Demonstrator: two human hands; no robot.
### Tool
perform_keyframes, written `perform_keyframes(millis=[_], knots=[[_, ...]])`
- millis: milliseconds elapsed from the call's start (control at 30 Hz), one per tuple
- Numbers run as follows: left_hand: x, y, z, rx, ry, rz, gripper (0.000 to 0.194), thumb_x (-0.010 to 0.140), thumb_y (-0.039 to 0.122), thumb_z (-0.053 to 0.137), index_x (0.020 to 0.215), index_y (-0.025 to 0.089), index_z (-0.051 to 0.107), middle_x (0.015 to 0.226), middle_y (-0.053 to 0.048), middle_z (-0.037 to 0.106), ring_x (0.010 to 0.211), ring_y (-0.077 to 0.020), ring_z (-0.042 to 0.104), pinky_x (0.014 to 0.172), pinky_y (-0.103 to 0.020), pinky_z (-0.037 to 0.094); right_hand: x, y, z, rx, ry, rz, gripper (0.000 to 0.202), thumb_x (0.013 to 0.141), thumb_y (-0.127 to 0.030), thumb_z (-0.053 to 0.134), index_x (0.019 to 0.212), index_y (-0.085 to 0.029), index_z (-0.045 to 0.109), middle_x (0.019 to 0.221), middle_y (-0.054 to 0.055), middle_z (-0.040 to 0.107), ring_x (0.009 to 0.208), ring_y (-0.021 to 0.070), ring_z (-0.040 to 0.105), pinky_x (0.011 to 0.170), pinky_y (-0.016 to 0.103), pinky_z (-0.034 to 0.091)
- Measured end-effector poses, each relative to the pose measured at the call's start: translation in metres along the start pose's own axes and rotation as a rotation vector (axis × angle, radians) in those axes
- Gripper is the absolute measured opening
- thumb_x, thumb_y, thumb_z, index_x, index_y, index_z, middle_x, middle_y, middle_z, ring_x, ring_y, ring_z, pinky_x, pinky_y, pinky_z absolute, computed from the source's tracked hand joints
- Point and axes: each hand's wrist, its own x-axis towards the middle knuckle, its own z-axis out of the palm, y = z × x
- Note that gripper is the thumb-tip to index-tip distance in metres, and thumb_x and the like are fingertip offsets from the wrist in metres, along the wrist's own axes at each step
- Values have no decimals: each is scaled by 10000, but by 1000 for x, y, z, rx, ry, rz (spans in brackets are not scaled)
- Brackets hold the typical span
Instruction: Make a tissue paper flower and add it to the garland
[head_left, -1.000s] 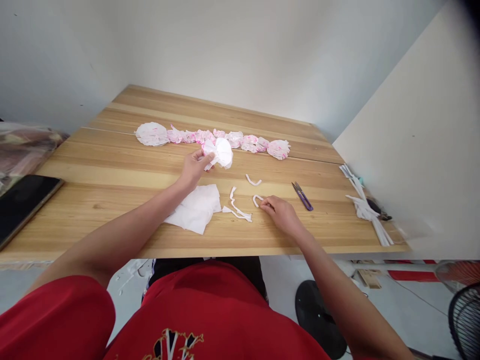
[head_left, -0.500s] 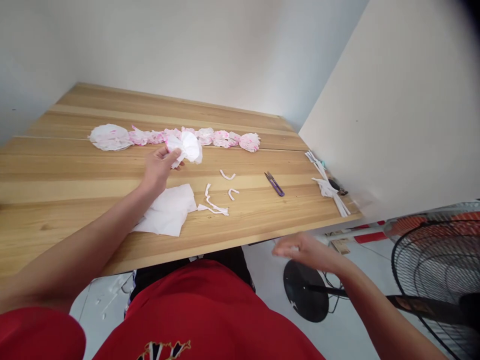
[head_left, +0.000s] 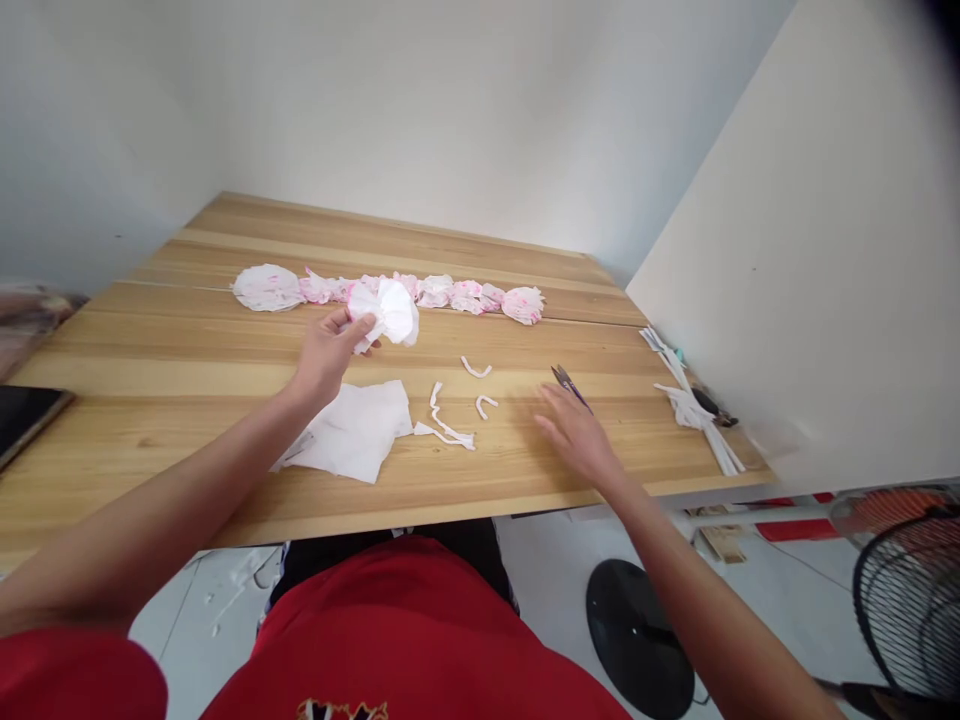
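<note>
My left hand (head_left: 334, 348) pinches a white tissue paper flower (head_left: 396, 312), gathered at its middle and fanned out like a bow, above the table. Behind it runs a row of pink-tinged white tissue paper flowers (head_left: 435, 291). My right hand (head_left: 574, 430) is over the table with its fingers stretched out and holds nothing. Just beyond and partly under it lie purple-handled thread snips (head_left: 562, 377); contact cannot be made out. Between the hands lie twisted white paper strips (head_left: 475, 368). White tissue sheets (head_left: 360, 430) rest below my left forearm.
On the wooden table (head_left: 225, 400), long white paper strips (head_left: 694, 410) lie along the right edge by a dark object (head_left: 705, 402). A dark flat device (head_left: 30, 415) sits at the left edge. A black fan (head_left: 915, 600) stands on the floor at right.
My right hand has come up from beside the table's front edge to the thread snips. My left hand keeps its hold on the paper flower. The view has shifted somewhat left.
</note>
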Motion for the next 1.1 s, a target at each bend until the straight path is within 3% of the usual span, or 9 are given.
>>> perform_keyframes(millis=[100, 233, 333, 433, 533, 700, 900, 1100], knots=[[-6, -4, -7, -14, 21, -23, 208, 682, 370, 753, 757, 185, 692, 694, -15, 659, 574, -111, 580, 504, -210, 432, 37, -33, 14, 33, -136, -186, 683, 917, -523, 497, 1505, -223, 321, 1552, 107, 363, 1458, 271, 288, 1190, 486, 260], [-9, -6, -16, -27, 60, -21, 227, 673, 379, 758, 753, 179, 684, 692, -8, 659, 566, -104, 573, 504, -209, 427, 73, -36, 21, 3, -312, -275, 921, 770, -595, 677, 1529, -295, 249, 1608, 81, 237, 1495, 317, 151, 1198, 537, 171], [-8, -7, -20, -29, 66, -23, 257, 677, 398, 753, 748, 164, 672, 676, -8, 657, 553, -99, 560, 513, -210, 423, 89, -26, 26, 22, -387, -254, 892, 803, -608, 631, 1534, -300, 224, 1613, 86, 216, 1499, 311, 135, 1194, 547, 152], [-6, -9, -21, -35, 60, -23, 283, 684, 412, 751, 746, 151, 660, 668, -9, 654, 548, -94, 553, 521, -208, 420, 92, -32, 34, 120, -414, -311, 773, 888, -635, 470, 1534, -284, 232, 1609, 87, 227, 1496, 294, 157, 1201, 546, 114], [-5, -12, -23, -55, 65, -38, 304, 679, 422, 755, 756, 145, 656, 669, -11, 650, 552, -94, 551, 521, -212, 417, 85, -55, 42, 300, -389, -386, 774, 910, -690, 303, 1546, -262, 193, 1594, 96, 272, 1479, 283, 227, 1202, 531, 145], [-6, -17, -21, -60, 21, -88, 356, 684, 454, 745, 793, 126, 659, 677, -21, 649, 566, -99, 544, 531, -222, 409, 71, -87, 56, 264, -384, -457, 946, 766, -728, 560, 1528, -252, 265, 1572, 124, 314, 1457, 330, 275, 1190, 558, 207], [-10, -21, -17, -41, -26, -98, 364, 699, 470, 733, 793, 129, 646, 673, -13, 639, 585, -101, 533, 557, -228, 394, 93, -93, 78, 308, -181, -412, 451, 943, -431, 507, 1362, -268, 554, 1430, 82, 536, 1380, 279, 428, 1135, 531, 360], [-12, -22, -16, -28, -57, -131, 356, 705, 471, 728, 748, 132, 628, 648, -4, 619, 577, -97, 513, 554, -224, 371, 107, -96, 94, 408, 29, -216, 365, 959, -313, 431, 1228, -235, 665, 1273, 85, 661, 1268, 269, 551, 1084, 515, 430]])
